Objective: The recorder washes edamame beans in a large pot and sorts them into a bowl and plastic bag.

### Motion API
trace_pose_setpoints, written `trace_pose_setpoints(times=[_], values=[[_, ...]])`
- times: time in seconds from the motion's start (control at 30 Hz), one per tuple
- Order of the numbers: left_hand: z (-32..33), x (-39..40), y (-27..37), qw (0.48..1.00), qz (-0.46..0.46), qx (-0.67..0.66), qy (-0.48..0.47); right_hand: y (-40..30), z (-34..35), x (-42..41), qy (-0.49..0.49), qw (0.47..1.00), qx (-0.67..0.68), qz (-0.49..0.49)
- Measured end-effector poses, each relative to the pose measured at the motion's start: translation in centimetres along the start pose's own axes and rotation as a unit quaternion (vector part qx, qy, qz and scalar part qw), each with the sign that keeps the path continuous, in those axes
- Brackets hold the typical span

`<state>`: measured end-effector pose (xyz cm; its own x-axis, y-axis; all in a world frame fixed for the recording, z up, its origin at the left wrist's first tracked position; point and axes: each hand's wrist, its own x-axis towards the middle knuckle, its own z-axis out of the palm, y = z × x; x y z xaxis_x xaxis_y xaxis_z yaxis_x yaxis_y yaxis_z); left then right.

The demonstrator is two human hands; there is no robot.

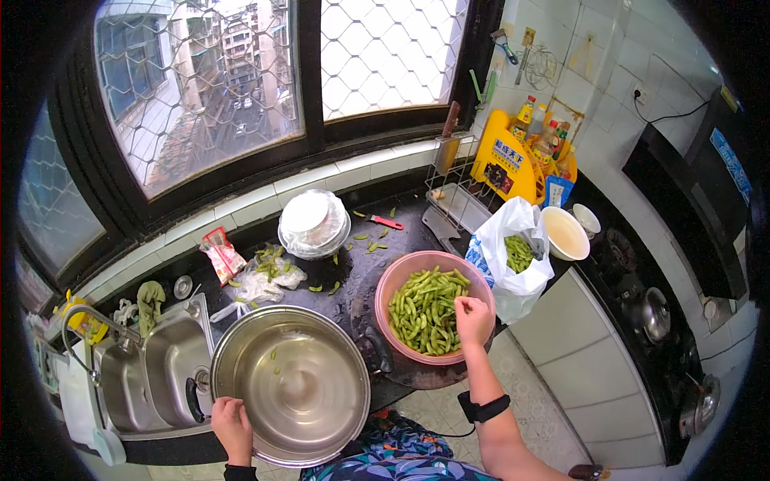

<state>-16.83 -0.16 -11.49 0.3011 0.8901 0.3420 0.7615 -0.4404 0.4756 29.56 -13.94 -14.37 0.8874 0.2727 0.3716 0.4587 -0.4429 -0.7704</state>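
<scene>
A pink plastic basin [385, 288] full of green soybean pods [424, 306] stands on a round dark board. My right hand [473, 315] is over the basin's right side with its fingertips drawn together by the pods; whether a pod is between them cannot be told. My left hand [231, 421] rests at the left rim of a large stainless steel pot [301, 385], just below its black handle; its grip is unclear. The pot holds a few green bits at the bottom. A white plastic bag [517, 291] with more pods stands right of the basin.
A double steel sink [174, 361] lies left of the pot. Behind are a plastic-covered bowl [314, 223], a red-handled peeler or knife [385, 222], scattered pods and a bag of scraps [267, 279]. A wire rack holding a cleaver [448, 144] and a white bowl [565, 233] stand at the right.
</scene>
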Motion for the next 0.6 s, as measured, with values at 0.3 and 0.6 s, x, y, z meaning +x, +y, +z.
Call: trace_pose_setpoints(times=[0.3,0.6], values=[[-0.1,0.1,0.4,1.000,0.020,0.001,0.003,0.9,-1.5,-0.4,-0.215,0.971,-0.106,-0.019],[-0.3,0.2,0.4,0.999,0.035,0.011,0.009,-4.4,-4.0,3.1,-0.255,0.964,-0.069,-0.019]])
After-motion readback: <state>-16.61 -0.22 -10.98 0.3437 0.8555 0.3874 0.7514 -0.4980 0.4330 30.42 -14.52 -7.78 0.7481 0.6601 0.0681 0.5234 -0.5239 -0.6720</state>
